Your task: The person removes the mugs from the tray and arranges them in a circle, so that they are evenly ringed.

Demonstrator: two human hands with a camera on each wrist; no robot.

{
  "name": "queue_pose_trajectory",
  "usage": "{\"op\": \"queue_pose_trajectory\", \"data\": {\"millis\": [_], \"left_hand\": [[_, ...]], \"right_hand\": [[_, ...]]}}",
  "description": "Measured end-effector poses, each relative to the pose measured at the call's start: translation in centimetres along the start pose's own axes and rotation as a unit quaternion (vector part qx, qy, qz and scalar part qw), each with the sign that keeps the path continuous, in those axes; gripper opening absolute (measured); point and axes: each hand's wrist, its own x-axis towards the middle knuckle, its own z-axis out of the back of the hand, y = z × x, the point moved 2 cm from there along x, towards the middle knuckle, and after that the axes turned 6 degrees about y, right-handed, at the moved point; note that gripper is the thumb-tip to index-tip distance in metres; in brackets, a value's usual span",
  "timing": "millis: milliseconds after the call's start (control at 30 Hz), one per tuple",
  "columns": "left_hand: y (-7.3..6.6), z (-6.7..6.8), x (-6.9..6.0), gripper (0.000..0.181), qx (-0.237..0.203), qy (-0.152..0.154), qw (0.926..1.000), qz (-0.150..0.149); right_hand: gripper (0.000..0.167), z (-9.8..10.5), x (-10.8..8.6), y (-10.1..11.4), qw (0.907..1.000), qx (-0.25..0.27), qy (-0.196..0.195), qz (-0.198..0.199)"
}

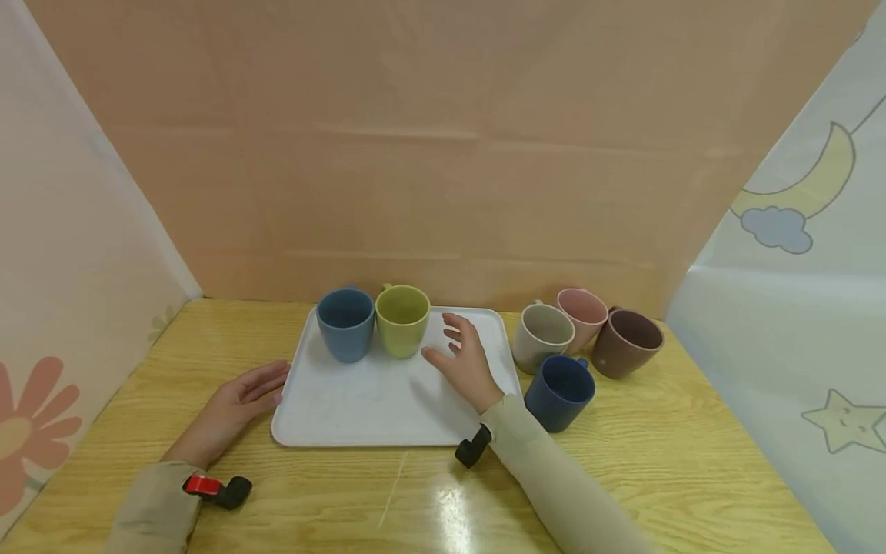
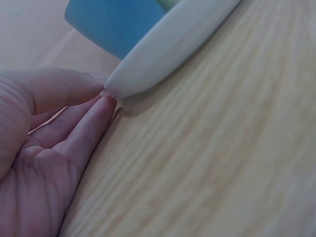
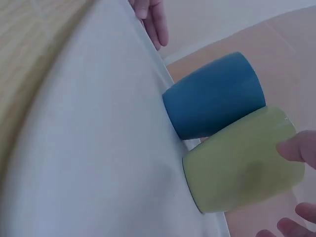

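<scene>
The left hand (image 1: 238,396) is at the left side of a flat white tray with round corners (image 1: 360,412). Its thumb and a finger are close together and pinch the edge of the tray. The tray lies on a yellow-brown wooden table (image 1: 311,500).

The right hand (image 1: 467,365) is above the tray. Its fingers are bent a little, with a wide gap to the thumb, and it holds nothing. It is just beside a round yellow-green mug (image 1: 403,331), but I cannot tell if the thumb touches it. A round light blue mug (image 1: 348,338) is on the left of that one. Both mugs stand upright at the back of the tray, side by side.

Four more mugs stand on the table, to the right of the tray. A round dark blue mug (image 1: 559,396) is at the front, near the tray's edge. Behind it are a round pale grey mug (image 1: 536,350), a round pink mug (image 1: 584,312) and a round dark brown mug (image 1: 623,350), close together
</scene>
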Motion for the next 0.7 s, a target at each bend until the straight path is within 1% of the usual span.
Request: {"op": "queue_pose_trajectory", "data": {"millis": [67, 133, 200, 300, 400, 500, 700], "left_hand": [[0.0, 0.0, 0.0, 0.066, 0.002, 0.001, 1.0000, 0.000], [0.0, 0.1, 0.1, 0.066, 0.004, 0.002, 1.0000, 0.000], [0.0, 0.1, 0.1, 0.066, 0.005, 0.002, 1.0000, -0.001], [-0.1, 0.2, -0.1, 0.065, 0.009, -0.001, 0.9999, -0.005], [-0.1, 0.2, -0.1, 0.065, 0.011, -0.004, 0.9999, -0.007], [-0.1, 0.1, -0.1, 0.064, 0.014, -0.003, 0.9999, -0.008], [0.0, 0.0, 0.0, 0.063, 0.007, -0.004, 0.9999, -0.007]], "right_hand": [[0.074, -0.3, 0.6, 0.0, 0.9998, 0.015, 0.005, -0.012], [0.078, -0.7, 1.1, 0.2, 0.9997, 0.016, 0.010, -0.015], [0.081, -1.0, 1.6, 0.4, 0.9997, 0.011, 0.018, -0.012], [0.083, -1.6, 2.4, 0.6, 0.9995, 0.017, 0.026, -0.005], [0.082, -2.0, 3.0, 0.7, 0.9992, 0.030, 0.024, -0.010], [0.083, -2.3, 3.3, 0.7, 0.9987, 0.042, 0.017, -0.025], [0.085, -2.9, 4.0, 0.5, 0.9976, 0.056, 0.011, -0.040]]}}
